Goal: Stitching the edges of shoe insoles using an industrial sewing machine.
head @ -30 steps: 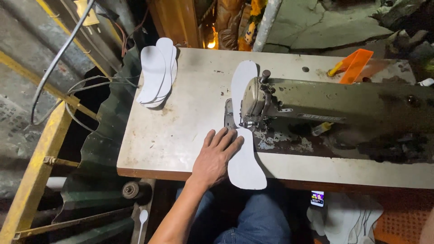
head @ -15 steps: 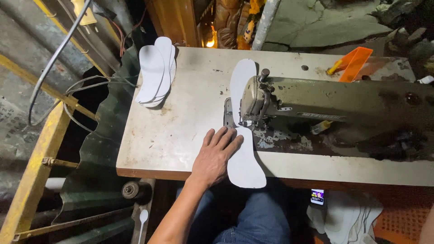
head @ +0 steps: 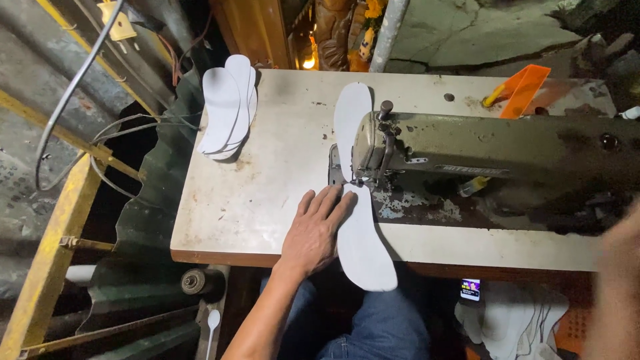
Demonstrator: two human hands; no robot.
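Observation:
My left hand lies flat on the cream table, fingers spread, its fingertips pressing the edge of a white shoe insole. That insole overhangs the table's front edge and runs under the needle of a grey-green sewing machine. A second white insole extends behind the needle toward the back. My right hand appears only as a blurred shape at the right edge; what it holds cannot be told.
A stack of white insoles sits at the table's back left corner. An orange plastic piece lies at the back right. A yellow metal frame and cables stand to the left. White cloth lies under the table.
My left hand and the insole stay almost still. A blurred shape, my right hand, has come into view at the right edge.

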